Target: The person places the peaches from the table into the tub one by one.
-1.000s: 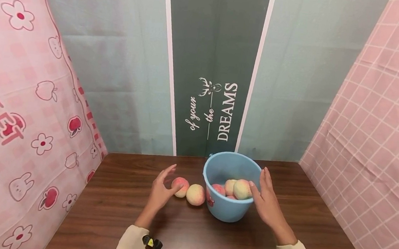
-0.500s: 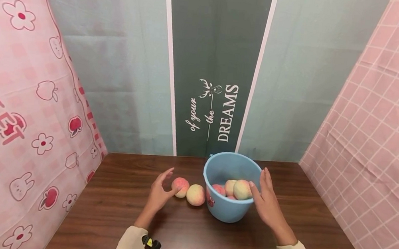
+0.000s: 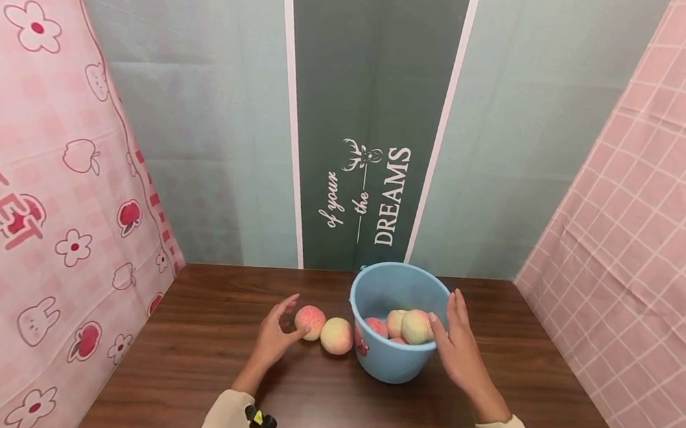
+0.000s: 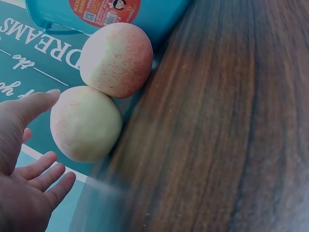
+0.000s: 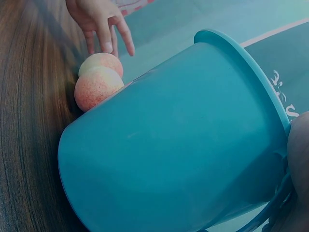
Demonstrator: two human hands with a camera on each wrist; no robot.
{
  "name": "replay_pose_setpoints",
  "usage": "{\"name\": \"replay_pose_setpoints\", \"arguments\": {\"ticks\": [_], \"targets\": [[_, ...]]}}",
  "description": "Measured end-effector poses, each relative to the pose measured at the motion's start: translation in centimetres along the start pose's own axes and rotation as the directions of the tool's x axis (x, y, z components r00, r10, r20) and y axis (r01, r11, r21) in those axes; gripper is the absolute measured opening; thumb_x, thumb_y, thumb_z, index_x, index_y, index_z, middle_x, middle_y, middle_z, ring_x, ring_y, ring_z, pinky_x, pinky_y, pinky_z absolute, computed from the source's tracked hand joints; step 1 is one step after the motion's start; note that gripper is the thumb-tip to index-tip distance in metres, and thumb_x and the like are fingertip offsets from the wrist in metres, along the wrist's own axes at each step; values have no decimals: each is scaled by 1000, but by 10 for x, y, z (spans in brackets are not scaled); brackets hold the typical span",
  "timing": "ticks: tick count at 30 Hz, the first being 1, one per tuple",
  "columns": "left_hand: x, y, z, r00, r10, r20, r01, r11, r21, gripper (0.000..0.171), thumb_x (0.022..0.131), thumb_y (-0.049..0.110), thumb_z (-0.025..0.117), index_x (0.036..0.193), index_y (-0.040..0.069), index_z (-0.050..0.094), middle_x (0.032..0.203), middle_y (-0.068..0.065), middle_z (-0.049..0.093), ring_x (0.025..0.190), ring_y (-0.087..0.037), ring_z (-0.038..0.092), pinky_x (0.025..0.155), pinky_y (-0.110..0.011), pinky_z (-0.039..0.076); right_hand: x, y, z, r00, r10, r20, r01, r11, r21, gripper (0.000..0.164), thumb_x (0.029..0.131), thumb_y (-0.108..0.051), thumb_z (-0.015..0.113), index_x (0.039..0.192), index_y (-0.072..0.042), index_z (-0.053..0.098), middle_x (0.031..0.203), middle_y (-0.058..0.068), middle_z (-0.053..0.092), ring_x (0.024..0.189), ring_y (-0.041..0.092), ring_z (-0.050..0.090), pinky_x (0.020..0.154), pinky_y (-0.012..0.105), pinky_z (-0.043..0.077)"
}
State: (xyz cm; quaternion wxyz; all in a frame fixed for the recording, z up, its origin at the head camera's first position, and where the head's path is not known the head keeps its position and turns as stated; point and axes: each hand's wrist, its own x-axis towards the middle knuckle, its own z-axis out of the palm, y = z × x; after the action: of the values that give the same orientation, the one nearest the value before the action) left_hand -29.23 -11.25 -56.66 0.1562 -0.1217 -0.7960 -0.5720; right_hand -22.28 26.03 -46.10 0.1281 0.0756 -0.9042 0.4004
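My left hand (image 3: 272, 337) hovers just left of two peaches, its fingers spread and loosely bent, with nothing held. The nearer, redder peach (image 3: 310, 322) touches a paler peach (image 3: 337, 336), which lies against the light blue bucket (image 3: 389, 366). In the left wrist view, a gap shows between the fingers (image 4: 41, 176) and that first peach (image 4: 87, 123). Several more peaches (image 3: 417, 326) are in the upright bucket. At the bucket's right rim is my right hand (image 3: 460, 349), fingers straight, thumb over the rim side. The right wrist view catches only a sliver of it.
A brown wooden table (image 3: 192, 365) carries everything. Behind it hangs a grey-green cloth (image 3: 369, 72) with white lettering. Pink cloths stand on both sides, a patterned one (image 3: 81, 168) at left and a checked one (image 3: 658, 224) at right. The bucket's handle (image 5: 277, 200) hangs at its side.
My left hand has drawn back slightly, toward me and a little left, away from the peaches. The right hand, bucket and peaches stay in place.
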Motion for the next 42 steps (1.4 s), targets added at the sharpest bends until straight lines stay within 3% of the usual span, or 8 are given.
{"name": "replay_pose_setpoints", "arguments": {"ticks": [24,34,42], "targets": [[-1,-11,9,996,-52,78,49,998,42,74,80,13,88,144,6,54,137,-18,58,122,-34,57,92,-50,56,-2,3,2,1000,9,3,-9,1000,3,80,108,-45,44,161,-2,1,170,11,-10,152,47,7,113,73,17],[-5,-16,15,992,-71,105,75,996,-42,76,79,7,88,146,4,51,144,-22,52,125,-38,56,94,-46,56,-1,2,1,1000,-6,0,6,1000,2,79,108,-43,45,160,0,2,170,13,-8,151,48,8,113,72,17],[-3,-16,16,988,-94,123,101,994,-44,81,78,5,88,148,5,48,146,-21,51,126,-38,56,94,-43,56,-2,4,2,1000,1,3,-1,1000,9,80,108,-44,44,161,-2,1,169,12,-10,152,48,7,112,73,18]]}}
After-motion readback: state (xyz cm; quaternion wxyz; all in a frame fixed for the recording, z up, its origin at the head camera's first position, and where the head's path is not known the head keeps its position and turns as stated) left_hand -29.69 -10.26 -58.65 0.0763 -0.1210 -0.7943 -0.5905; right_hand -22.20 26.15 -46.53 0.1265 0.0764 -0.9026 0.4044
